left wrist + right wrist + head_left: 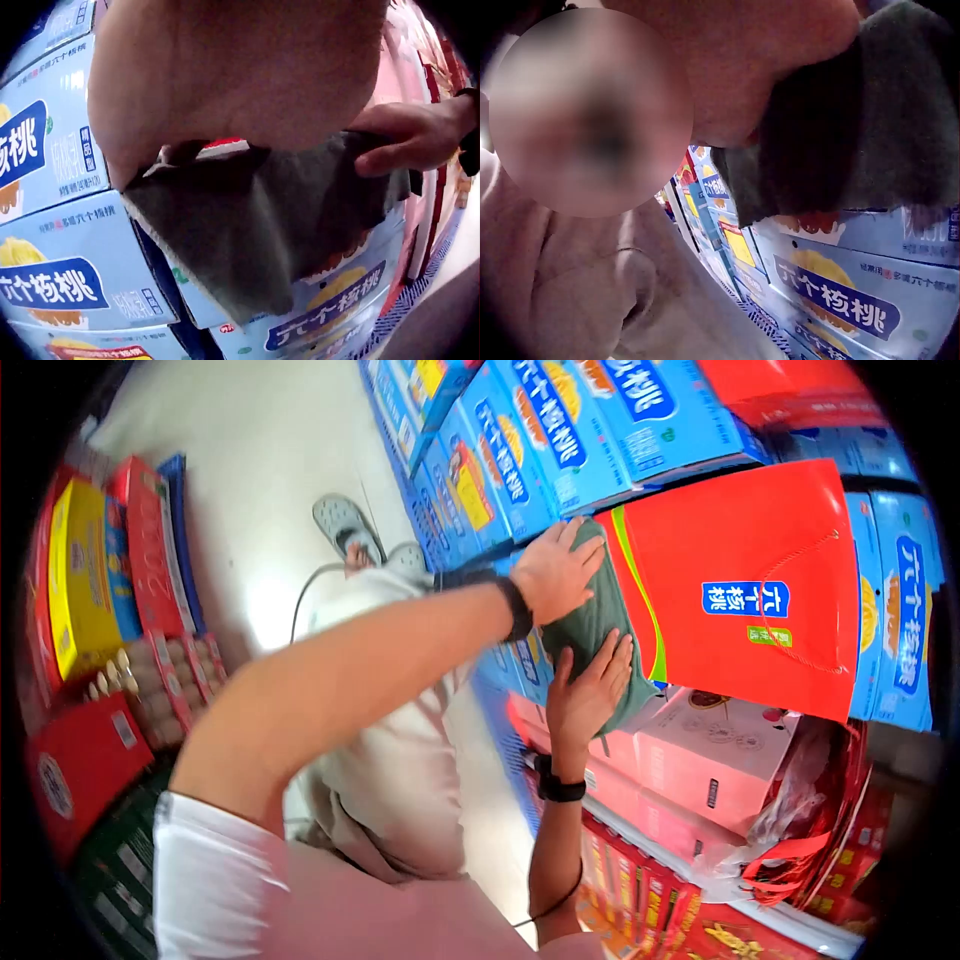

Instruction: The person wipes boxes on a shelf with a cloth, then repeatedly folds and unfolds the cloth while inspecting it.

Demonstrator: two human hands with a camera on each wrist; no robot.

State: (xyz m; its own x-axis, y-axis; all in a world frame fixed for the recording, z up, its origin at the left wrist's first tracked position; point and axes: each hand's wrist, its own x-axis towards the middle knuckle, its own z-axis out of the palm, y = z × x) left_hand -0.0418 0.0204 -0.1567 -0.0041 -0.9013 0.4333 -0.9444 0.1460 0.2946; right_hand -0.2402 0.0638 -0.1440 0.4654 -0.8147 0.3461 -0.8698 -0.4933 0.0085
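A grey-green cloth [590, 622] lies along the near edge of a large red gift bag [690, 550], one end hanging down over the blue cartons' fronts. My left hand [558, 572] rests on the cloth's far end, fingers extended. On its nearer end, my right hand [592, 695] lies with fingers straight and thumb apart. In the left wrist view the cloth [225, 217] droops in a fold below the left hand, and the right hand [412, 139] touches its other side. The right wrist view shows the cloth [840, 150] beside that hand.
Stacked blue cartons [520, 450] with Chinese lettering rise along the shelf. Pink boxes [690, 750] and clear plastic wrapping [795, 790] lie to the near side. Across the pale floor [240, 460] stand red and yellow boxes [85, 580].
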